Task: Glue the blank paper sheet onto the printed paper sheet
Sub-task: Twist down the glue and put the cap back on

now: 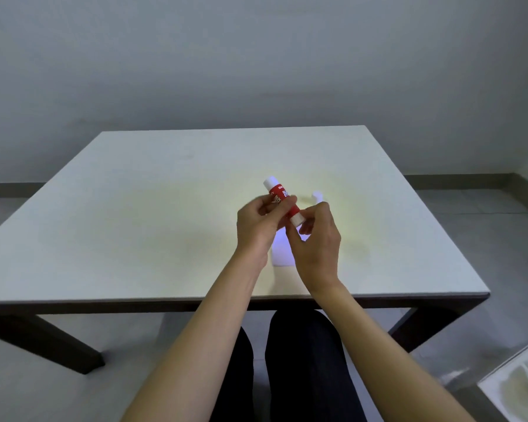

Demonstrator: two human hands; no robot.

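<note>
Early yet, I judge — the left hand [258, 226] grips the glue stick [282, 200], the right hand [314, 239] pinches its lower end, and a pale paper [282, 254] under the hands lies unglued.

Glue stick [282, 200] label print unreadable

Pale, perhaps blank, paper sheet [282, 254] flat on table [134, 208]

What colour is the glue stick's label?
Red with white print, on the glue stick, with white ends; head view shows it.
</note>
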